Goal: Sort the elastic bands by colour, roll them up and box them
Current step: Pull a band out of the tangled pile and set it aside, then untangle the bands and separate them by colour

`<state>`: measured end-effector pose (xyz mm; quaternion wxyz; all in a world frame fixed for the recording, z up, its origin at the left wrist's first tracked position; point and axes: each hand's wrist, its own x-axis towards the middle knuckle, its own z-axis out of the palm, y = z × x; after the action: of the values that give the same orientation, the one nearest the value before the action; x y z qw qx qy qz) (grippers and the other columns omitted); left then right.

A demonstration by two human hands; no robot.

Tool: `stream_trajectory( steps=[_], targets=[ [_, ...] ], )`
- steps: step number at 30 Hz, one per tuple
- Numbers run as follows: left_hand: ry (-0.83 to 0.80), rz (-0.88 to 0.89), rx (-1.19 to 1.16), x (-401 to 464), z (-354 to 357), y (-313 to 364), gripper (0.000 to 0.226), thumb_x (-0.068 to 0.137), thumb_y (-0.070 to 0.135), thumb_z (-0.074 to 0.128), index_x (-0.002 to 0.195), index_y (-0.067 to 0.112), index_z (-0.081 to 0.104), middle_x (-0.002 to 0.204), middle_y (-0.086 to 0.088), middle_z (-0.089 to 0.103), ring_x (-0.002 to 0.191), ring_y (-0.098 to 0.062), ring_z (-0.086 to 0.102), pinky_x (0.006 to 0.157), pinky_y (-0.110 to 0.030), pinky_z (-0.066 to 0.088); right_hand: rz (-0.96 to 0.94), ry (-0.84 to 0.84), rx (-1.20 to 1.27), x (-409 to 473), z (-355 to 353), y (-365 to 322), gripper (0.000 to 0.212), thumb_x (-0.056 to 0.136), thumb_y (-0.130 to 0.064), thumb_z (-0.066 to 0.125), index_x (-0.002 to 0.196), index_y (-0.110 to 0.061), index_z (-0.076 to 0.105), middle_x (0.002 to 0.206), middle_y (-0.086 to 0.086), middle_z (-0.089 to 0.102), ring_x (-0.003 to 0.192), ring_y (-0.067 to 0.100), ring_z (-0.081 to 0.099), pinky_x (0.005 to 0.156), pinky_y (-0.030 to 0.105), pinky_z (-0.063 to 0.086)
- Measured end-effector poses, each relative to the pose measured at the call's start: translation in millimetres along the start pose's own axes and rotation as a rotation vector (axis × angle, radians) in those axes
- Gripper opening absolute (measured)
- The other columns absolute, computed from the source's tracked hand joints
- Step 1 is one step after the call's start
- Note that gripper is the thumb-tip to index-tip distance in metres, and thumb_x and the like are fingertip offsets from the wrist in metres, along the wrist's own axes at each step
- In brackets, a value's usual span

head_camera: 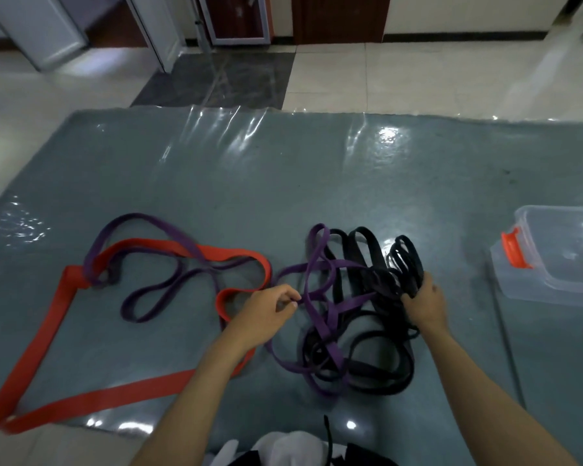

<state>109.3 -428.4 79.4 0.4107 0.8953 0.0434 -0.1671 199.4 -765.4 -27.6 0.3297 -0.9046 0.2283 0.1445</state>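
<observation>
A tangle of elastic bands lies on a grey-green mat (283, 183). My left hand (266, 311) pinches a purple band (327, 334) that loops through the black bands (377, 364) in the middle. My right hand (424, 304) grips a bunch of black band loops (404, 260) at the pile's right side. A wide red band (48, 331) sprawls across the left of the mat, and a second purple band (155, 297) crosses over it. A clear plastic box (559, 264) with an orange clasp stands at the right edge.
The mat is covered with shiny plastic film and lies on a pale tiled floor (384, 79). Doors and cabinet frames (236, 18) stand along the far wall. My knees and white clothing (290, 449) show at the bottom edge.
</observation>
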Motion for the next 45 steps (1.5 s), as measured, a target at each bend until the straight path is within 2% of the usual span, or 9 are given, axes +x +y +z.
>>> stream_trajectory(
  steps=[3,5,12,21,25,30,34,39,45],
  targets=[
    [0.013,-0.011,0.125,1,-1,-5,0.015,0.102,0.029,0.062,0.113,0.032,0.071,0.111,0.015,0.074,0.105,-0.005,0.069,0.094,-0.034,0.056,-0.064,-0.018,-0.144,-10,0,0,0.087,0.095,-0.020,0.073,0.165,-0.012,0.022,0.161,0.029,0.030,0.149,0.047,0.029,0.122,0.060,0.030],
    [0.058,-0.014,0.234,-1,-1,-9,0.014,0.100,0.033,0.060,0.112,0.034,0.069,0.112,0.018,0.074,0.104,-0.006,0.068,0.086,-0.031,0.054,-0.145,0.008,-0.185,-20,1,-10,0.077,0.096,-0.021,0.071,0.161,-0.012,0.032,0.163,0.025,0.031,0.151,0.045,0.028,0.122,0.060,0.030],
    [0.233,-0.004,0.472,-27,-14,-36,0.018,0.099,0.028,0.057,0.113,0.025,0.068,0.118,0.005,0.070,0.112,-0.022,0.066,0.086,-0.040,0.055,-0.561,-0.082,-0.271,-74,27,-59,0.040,0.099,-0.016,0.065,0.139,-0.010,0.062,0.139,0.012,0.059,0.129,0.034,0.052,0.103,0.048,0.052],
    [0.265,-0.150,0.496,-74,-51,-125,0.019,0.100,0.023,0.057,0.114,0.020,0.070,0.118,-0.003,0.070,0.110,-0.029,0.068,0.088,-0.043,0.055,-0.804,-0.220,-0.191,-153,120,-119,0.026,0.097,-0.009,0.064,0.121,-0.011,0.071,0.121,0.008,0.068,0.115,0.031,0.063,0.097,0.046,0.053],
    [0.313,-0.208,0.495,-84,-73,-179,0.023,0.098,0.023,0.060,0.118,0.019,0.069,0.122,-0.003,0.066,0.113,-0.028,0.065,0.094,-0.043,0.052,-0.913,-0.405,-0.243,-188,173,-143,0.020,0.098,-0.011,0.062,0.115,-0.011,0.074,0.115,0.009,0.071,0.110,0.031,0.067,0.098,0.043,0.052],
    [0.261,-0.306,0.518,-71,-112,-241,0.049,0.095,0.028,0.063,0.143,0.024,0.054,0.148,-0.003,0.046,0.133,-0.029,0.048,0.104,-0.047,0.048,-0.769,-0.561,-0.340,-224,223,-163,0.035,0.101,-0.010,0.059,0.135,-0.008,0.068,0.137,0.013,0.066,0.127,0.031,0.063,0.110,0.029,0.039],
    [0.212,-0.343,0.512,-44,-145,-278,0.071,0.096,0.032,0.065,0.159,0.025,0.034,0.167,-0.009,0.025,0.148,-0.034,0.033,0.115,-0.050,0.038,-0.599,-0.382,-0.257,-238,241,-170,0.054,0.098,-0.005,0.061,0.150,-0.004,0.052,0.157,0.015,0.048,0.144,0.031,0.050,0.120,0.028,0.031],
    [0.073,-0.322,0.581,-18,-170,-309,0.092,0.093,0.043,0.071,0.165,0.023,0.017,0.166,-0.007,0.025,0.151,-0.032,0.030,0.118,-0.055,0.035,-0.411,-0.185,-0.153,-250,261,-180,0.057,0.091,0.005,0.065,0.147,0.004,0.054,0.160,0.026,0.037,0.148,0.042,0.041,0.123,0.043,0.035],
    [0.091,-0.241,0.665,-9,-189,-329,0.054,0.098,0.026,0.063,0.149,0.017,0.046,0.150,-0.005,0.047,0.141,-0.025,0.043,0.110,-0.043,0.043,-0.204,-0.117,-0.072,-253,274,-186,0.073,0.094,-0.002,0.069,0.159,-0.001,0.037,0.169,0.029,0.016,0.159,0.043,0.014,0.130,0.046,0.016]
  ],
)
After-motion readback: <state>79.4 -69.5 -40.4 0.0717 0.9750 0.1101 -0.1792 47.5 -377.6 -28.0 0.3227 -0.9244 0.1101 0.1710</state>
